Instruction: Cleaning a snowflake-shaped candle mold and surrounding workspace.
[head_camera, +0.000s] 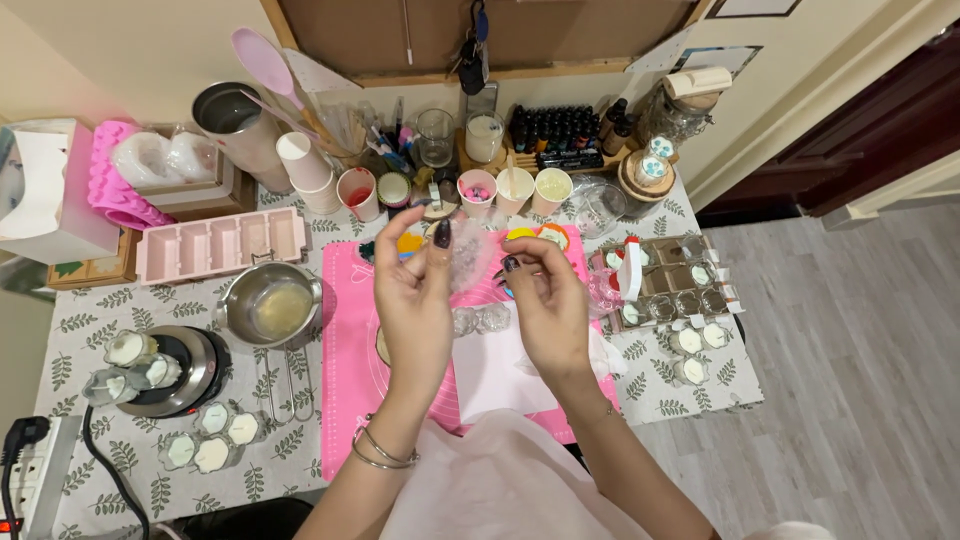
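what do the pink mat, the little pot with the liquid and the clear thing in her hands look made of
Pink mat: likely silicone, matte, lying flat and limp.
Pot: metal, probably steel, shiny grey with reflections.
Clear thing between left hand and right hand: thin transparent plastic, crinkled and glossy.

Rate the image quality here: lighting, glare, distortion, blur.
Head view: even indoor lighting with soft shadows; glare on the metal pot; wide-angle bending at the edges; the clear plastic piece between the left hand and right hand looks soft.
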